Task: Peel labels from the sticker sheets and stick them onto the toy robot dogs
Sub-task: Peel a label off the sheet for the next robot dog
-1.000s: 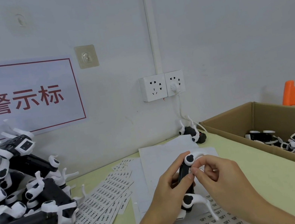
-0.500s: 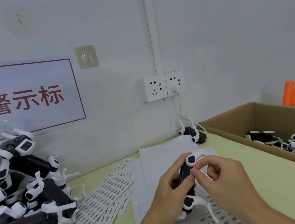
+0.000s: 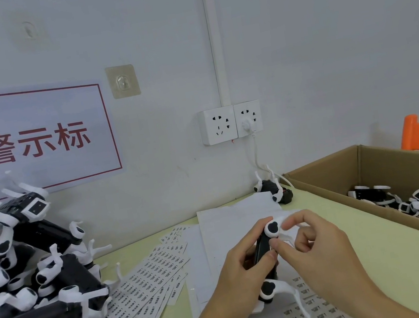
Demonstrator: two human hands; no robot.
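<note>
Barely shifted since a second ago, left hand grips the toy dog (black body), fingers curled round it; right hand fingertips pinch at its side.

Bare forearms; left hand; right hand; no sleeves.

Two hands, the left hand and right hand, share one toy robot dog. One more dog sits far by the wall. A heap of dogs at left and others in the one cardboard box at right are too tangled to count. Several sticker sheets overlap; two wall sockets.
</note>
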